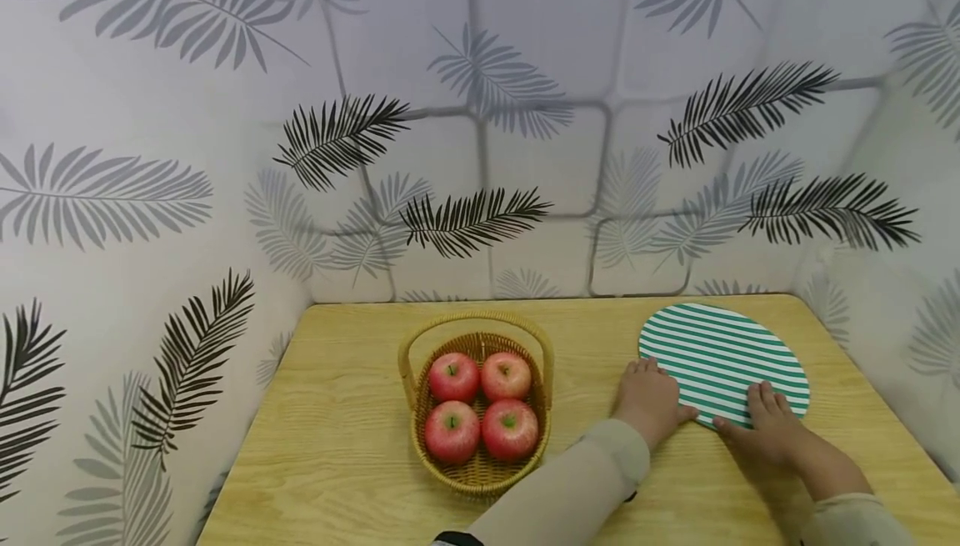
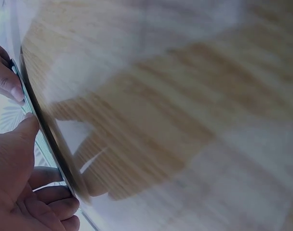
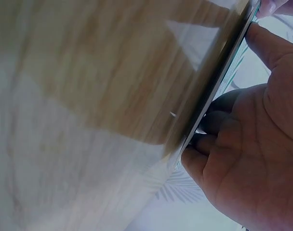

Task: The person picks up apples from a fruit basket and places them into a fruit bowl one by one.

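Observation:
A white oval placemat with green stripes lies on the right part of the wooden table. My left hand rests at its left edge, with the thumb at the near edge; the wrist view shows the fingers somewhat bent along that edge. My right hand lies over the mat's near right side, fingers on the striped top and thumb at the front edge. The right wrist view shows the palm and the mat's thin edge. The two thumbs are close together.
A wicker basket with a tall handle stands left of my left forearm. It holds several red apples. The pale wooden table meets leaf-patterned walls at the back and sides.

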Tool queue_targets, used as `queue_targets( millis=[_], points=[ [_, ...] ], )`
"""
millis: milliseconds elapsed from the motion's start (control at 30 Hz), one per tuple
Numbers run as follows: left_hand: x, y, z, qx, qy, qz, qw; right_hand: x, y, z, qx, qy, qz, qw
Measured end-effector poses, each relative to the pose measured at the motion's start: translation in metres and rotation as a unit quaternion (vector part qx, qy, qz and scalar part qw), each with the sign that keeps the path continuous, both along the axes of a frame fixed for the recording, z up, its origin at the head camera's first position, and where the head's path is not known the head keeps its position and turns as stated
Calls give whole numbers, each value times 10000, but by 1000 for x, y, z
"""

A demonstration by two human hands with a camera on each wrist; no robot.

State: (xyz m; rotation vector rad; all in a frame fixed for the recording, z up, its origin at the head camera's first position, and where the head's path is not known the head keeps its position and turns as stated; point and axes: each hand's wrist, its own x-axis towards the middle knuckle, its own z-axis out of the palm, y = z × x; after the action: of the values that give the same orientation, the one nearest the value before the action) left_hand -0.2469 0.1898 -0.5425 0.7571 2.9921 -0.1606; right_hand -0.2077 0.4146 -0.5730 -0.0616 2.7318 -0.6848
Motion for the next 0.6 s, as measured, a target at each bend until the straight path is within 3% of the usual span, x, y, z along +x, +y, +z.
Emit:
queue_targets(
  millis=[400, 600],
  points=[
    [10, -21, 4, 138, -67, 84, 9998, -2, -10, -11, 26, 51, 138, 9999],
    [16, -30, 9, 182, -58, 74, 9998, 4, -23, -6, 111, 134, 194, 9997]
  ],
)
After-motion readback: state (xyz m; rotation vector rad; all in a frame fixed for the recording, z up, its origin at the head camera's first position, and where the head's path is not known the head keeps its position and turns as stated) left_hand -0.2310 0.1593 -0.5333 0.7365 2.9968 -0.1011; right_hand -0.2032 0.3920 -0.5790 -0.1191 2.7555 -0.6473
